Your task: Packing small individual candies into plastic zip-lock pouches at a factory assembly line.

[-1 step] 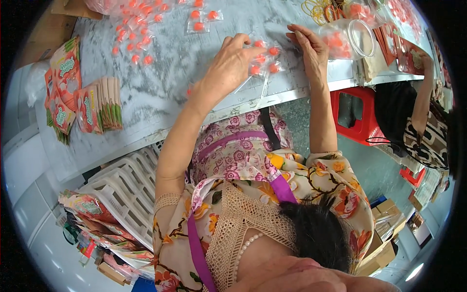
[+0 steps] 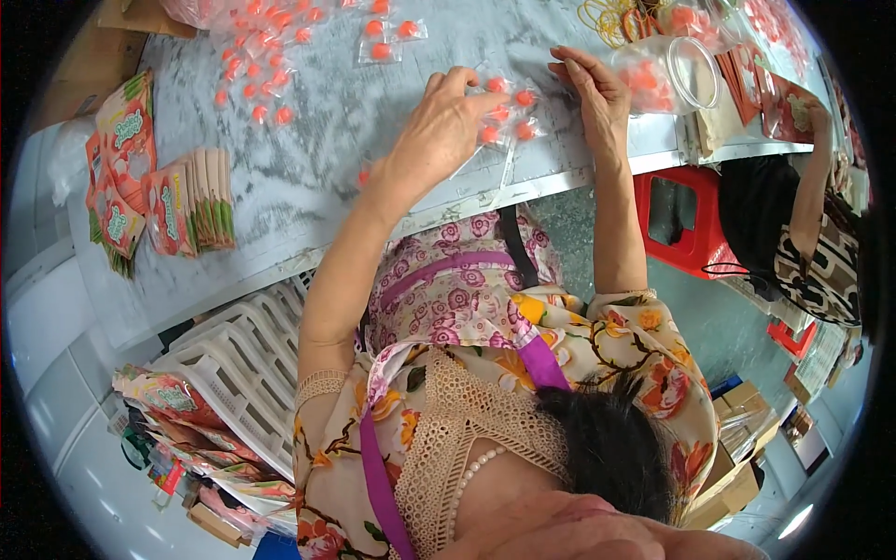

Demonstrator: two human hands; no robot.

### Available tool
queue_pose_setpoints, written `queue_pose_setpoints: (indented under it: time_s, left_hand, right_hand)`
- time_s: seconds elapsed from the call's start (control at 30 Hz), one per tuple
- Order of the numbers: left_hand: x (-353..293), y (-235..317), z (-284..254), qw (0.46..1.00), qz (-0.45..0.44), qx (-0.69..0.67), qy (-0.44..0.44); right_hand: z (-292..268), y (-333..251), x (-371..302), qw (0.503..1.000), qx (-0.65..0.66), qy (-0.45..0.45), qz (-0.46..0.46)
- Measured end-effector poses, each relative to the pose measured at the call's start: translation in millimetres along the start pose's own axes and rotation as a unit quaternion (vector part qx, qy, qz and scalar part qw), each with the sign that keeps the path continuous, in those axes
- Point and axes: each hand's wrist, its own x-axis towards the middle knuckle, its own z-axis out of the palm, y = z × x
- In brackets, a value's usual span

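Note:
My left hand (image 2: 443, 121) is over the table at the left side of a small group of clear-wrapped orange-red balls (image 2: 525, 97). Its fingers are bent and apart, with the thumb side at the nearest packets, and no held thing shows. To the right of that group is my right hand (image 2: 602, 98), its fingers stretched toward the left and nothing visible in them. Close by it, a clear plastic jar (image 2: 667, 75) lies on its side, mouth to the right, with more orange-red balls inside.
A larger spread of wrapped balls (image 2: 271, 56) covers the table's far left. Printed red pouches (image 2: 191, 201) stand in a row at the left edge. Yellow rubber bands (image 2: 607, 21) lie at the back. A red stool (image 2: 667, 219) and another person's arm (image 2: 812, 187) are on the right.
The fingers of my left hand have drawn back very slightly from the wrapped balls. My right hand looks unmoved.

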Motion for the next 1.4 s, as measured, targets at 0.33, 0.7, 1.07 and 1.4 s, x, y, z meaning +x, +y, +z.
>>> queue_pose_setpoints:
  time_s: [0.33,0.7,1.07,1.4]
  left_hand:
    - [9,-117,-69,0.975,-0.188,0.039,0.109]
    - [41,-142,-64,0.989,-0.137,0.047,0.014]
    - [-86,-48,-96,0.948,-0.312,-0.046,0.039]
    - [-79,-63,-39,0.963,-0.257,-0.036,0.074]
  right_hand:
    - [56,-33,61,0.928,-0.291,-0.214,-0.091]
    - [140,47,150,0.775,-0.447,-0.236,-0.378]
    - [92,-14,92,0.868,-0.32,-0.364,-0.113]
    - [145,2,75,0.783,-0.372,-0.402,-0.293]
